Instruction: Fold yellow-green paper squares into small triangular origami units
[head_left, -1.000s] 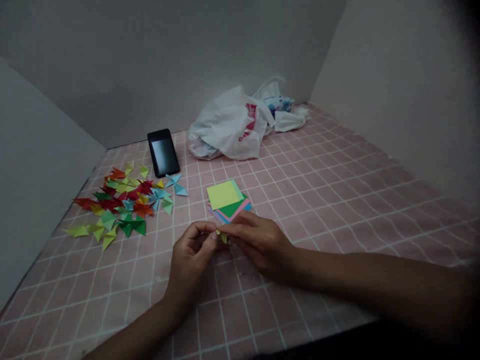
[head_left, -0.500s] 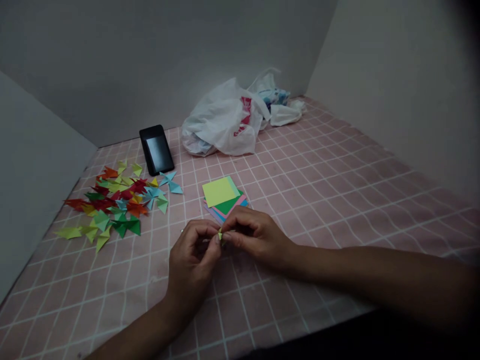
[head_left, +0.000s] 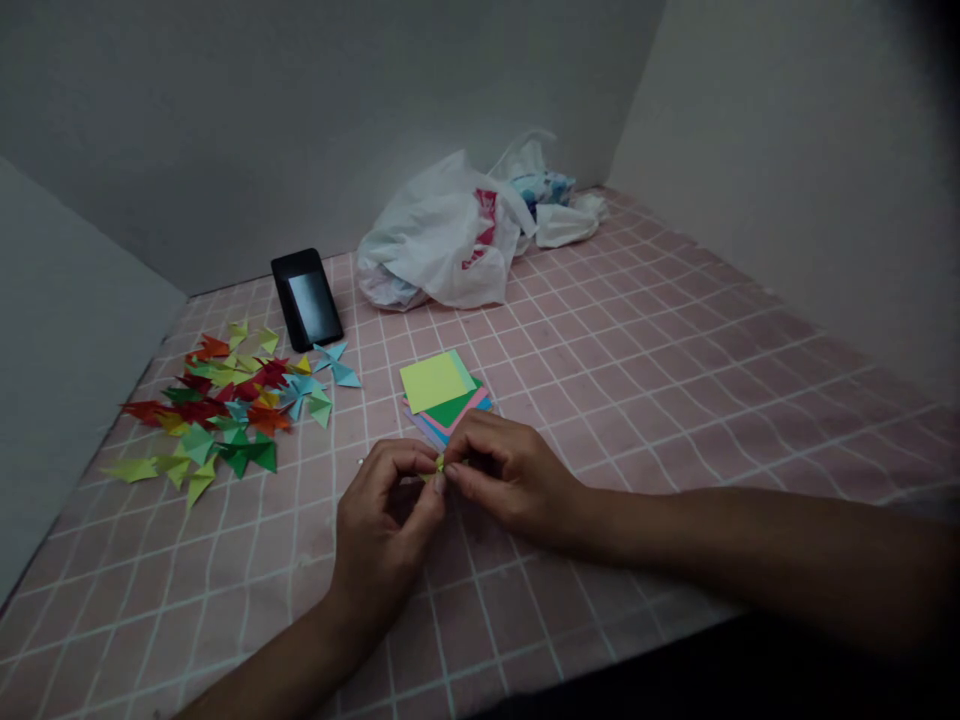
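Note:
Between my fingertips is a small folded yellow paper (head_left: 440, 465), mostly covered by them. My left hand (head_left: 386, 515) pinches it from the left, thumb and fingers closed. From the other side my right hand (head_left: 517, 475) grips it, also in a pinch. Just beyond my hands lies a stack of coloured paper squares (head_left: 435, 383), yellow on top, with green, pink and blue ones fanned out beneath. Off to the left spreads a heap of folded paper pieces (head_left: 225, 400) in red, orange, yellow, green and light blue, with pointed ends.
A black phone (head_left: 307, 300) rests behind the folded pieces, near the back wall. White plastic bags (head_left: 450, 230) sit crumpled at the back. Pale walls (head_left: 300, 120) bound the surface, which has a pink checked cloth (head_left: 637, 400) over it.
The folded paper has turned slightly between my fingertips, and both hands keep their pinch on it. The whole view has shifted a little.

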